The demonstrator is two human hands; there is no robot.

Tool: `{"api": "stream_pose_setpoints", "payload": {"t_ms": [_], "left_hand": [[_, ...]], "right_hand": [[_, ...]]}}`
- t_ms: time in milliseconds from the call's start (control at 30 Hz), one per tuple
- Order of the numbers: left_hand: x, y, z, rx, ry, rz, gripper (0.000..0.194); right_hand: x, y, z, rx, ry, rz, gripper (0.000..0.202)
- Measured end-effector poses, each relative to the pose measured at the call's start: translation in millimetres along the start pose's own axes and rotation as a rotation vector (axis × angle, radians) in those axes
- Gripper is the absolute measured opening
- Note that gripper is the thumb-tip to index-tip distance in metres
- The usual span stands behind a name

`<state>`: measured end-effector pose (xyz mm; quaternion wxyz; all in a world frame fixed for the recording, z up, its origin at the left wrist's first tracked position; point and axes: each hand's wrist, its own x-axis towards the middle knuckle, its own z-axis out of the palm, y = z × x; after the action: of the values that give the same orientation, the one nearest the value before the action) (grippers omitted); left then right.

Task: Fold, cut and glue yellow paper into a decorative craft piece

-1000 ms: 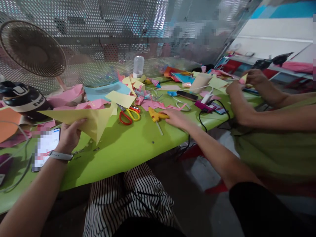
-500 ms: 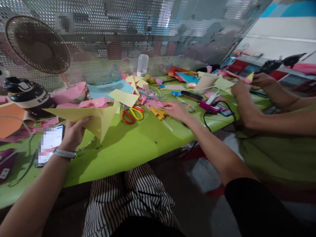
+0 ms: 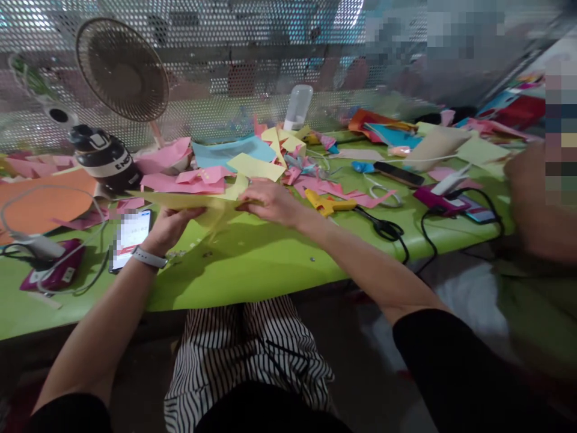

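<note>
A yellow paper sheet (image 3: 193,200) is held above the green table between both hands. My left hand (image 3: 174,227) is closed on its left part from below, fingers partly hidden under the paper. My right hand (image 3: 270,201) pinches the sheet's right side. A yellow glue gun (image 3: 329,204) lies to the right of my right hand, with black-handled scissors (image 3: 383,227) beside it. Another yellow paper piece (image 3: 256,167) rests just behind my hands. Pink paper scraps (image 3: 198,180) lie behind the held sheet.
A phone (image 3: 131,240), black bottle (image 3: 106,159) and fan (image 3: 121,69) stand or lie left. Magenta power banks (image 3: 439,201) with cables are at both sides. Blue paper (image 3: 229,151) lies behind. A person's arm (image 3: 541,204) is at right. The table's front edge (image 3: 252,294) is near.
My right hand has left the glue gun and moved left to the yellow sheet. The sheet is now seen more edge-on. The camera view has shifted, and the black-handled scissors have come into sight.
</note>
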<state>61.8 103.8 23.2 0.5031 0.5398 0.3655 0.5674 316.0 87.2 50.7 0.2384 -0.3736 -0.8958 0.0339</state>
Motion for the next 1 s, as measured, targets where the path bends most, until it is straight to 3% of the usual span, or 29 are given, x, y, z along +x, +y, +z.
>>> {"api": "stream_pose_setpoints", "payload": {"t_ms": [67,167,267,333,400,467,533,700,1000], "left_hand": [[3.7,21.2,-5.1,0.097,-0.1,0.001,0.043],[4.8,51.6,-16.3,0.112,-0.1,0.146,0.061],[-11.6,62.2,-24.6,0.231,-0.054,0.298,0.062],[-31.5,56.5,-24.2,0.468,-0.063,0.364,0.042],[-51.5,44.1,-19.6,0.72,-0.262,0.427,0.038],[-65.2,28.2,-13.5,0.885,-0.478,0.444,0.05],[-70.5,11.7,-8.9,1.002,-0.588,0.476,0.047],[-66.8,-14.9,-7.0,1.036,-0.656,0.448,0.026],[-66.9,-12.4,-3.5,1.202,-0.632,0.55,0.03]], "right_hand": [[-12.2,-14.4,-0.8,-0.126,0.034,0.069,0.031],[-38.6,-32.9,3.7,-0.275,0.129,0.14,0.039],[-58.5,-36.5,21.2,-0.345,0.029,0.068,0.039],[-66.3,-30.4,35.6,-0.384,-0.077,0.016,0.037],[-70.9,-21.9,47.3,-0.408,-0.133,-0.021,0.032],[-73.2,-15.0,54.3,-0.41,-0.138,-0.047,0.028],[-74.0,-11.4,57.2,-0.4,-0.123,-0.063,0.028],[-75.0,-10.8,58.4,-0.331,-0.099,-0.055,0.029],[-74.6,-11.0,64.8,-0.117,0.019,-0.045,0.021]]}}
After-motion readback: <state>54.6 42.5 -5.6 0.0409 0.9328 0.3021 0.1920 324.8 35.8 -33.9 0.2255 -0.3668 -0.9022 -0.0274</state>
